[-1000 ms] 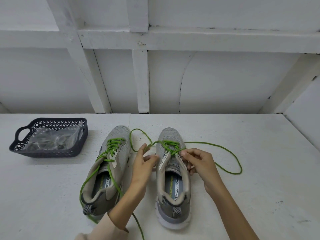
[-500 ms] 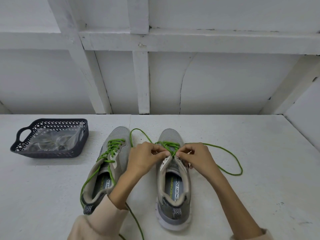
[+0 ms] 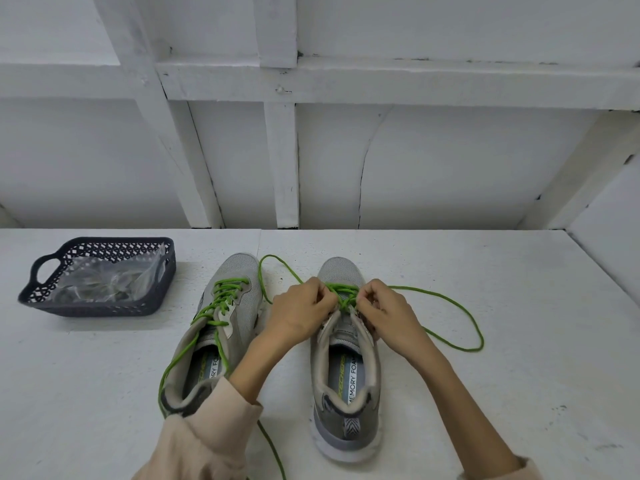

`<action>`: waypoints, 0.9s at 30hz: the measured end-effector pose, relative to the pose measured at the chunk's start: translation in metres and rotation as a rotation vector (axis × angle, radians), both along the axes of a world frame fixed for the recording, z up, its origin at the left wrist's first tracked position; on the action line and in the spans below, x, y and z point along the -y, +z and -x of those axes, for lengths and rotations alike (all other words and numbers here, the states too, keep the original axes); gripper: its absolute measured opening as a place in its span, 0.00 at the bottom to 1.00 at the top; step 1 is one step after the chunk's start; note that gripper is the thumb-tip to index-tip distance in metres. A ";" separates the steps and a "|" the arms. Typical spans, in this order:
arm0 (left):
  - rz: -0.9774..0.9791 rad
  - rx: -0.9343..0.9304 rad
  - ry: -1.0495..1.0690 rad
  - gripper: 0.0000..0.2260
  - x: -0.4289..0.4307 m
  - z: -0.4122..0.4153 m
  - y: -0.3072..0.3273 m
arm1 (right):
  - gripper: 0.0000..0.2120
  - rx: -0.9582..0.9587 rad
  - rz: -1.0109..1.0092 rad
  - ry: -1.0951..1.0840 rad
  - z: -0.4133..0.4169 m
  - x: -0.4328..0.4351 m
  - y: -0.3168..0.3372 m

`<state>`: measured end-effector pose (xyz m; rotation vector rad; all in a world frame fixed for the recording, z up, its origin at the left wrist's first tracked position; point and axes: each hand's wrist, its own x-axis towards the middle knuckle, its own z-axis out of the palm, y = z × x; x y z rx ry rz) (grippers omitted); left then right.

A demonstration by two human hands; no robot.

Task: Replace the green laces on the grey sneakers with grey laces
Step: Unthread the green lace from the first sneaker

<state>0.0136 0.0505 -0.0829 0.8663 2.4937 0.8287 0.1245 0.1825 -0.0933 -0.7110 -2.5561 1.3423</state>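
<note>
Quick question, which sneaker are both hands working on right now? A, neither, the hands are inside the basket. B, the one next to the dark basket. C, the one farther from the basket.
C: the left hand and right hand both pinch the green lace at the tongue of the grey sneaker lying farther from the basket.

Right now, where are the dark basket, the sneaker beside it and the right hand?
dark basket (image 3: 104, 308): head view, its front wall.
sneaker beside the basket (image 3: 239, 270): head view, its grey toe mesh.
right hand (image 3: 388, 311): head view, back of the hand.
</note>
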 end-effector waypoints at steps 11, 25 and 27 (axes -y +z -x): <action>-0.302 0.175 0.020 0.07 0.018 -0.007 0.002 | 0.03 -0.088 0.273 -0.003 -0.012 -0.006 0.002; -0.375 0.265 0.121 0.08 0.018 -0.009 -0.001 | 0.06 -0.088 0.370 -0.019 -0.012 -0.005 0.001; -0.333 0.218 0.115 0.08 0.016 -0.009 0.001 | 0.05 -0.083 0.356 -0.020 -0.010 -0.005 0.001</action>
